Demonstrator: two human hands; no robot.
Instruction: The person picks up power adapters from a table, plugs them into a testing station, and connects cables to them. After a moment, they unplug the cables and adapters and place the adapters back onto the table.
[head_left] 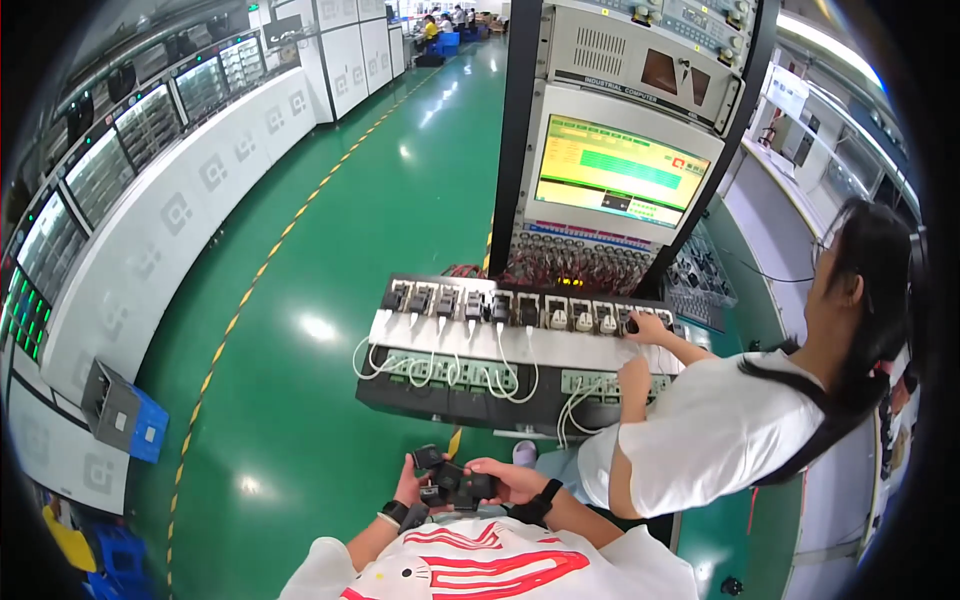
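Observation:
Close in front of my body, both hands hold a loose cluster of several small black power adapters. My left hand is closed round the cluster's left side. From the right, my right hand grips the black pieces with thumb and fingers. Beyond them stands a test bench with a row of black and white adapters seated in sockets. White cables run from several of these down to green terminal boards. A co-worker's hand touches a black adapter at the row's right end.
The co-worker in a white shirt is close on my right. Behind the bench rises an equipment rack with a lit screen. Blue and grey crates sit by the long white cabinets at left. Yellow-black tape lines the green floor.

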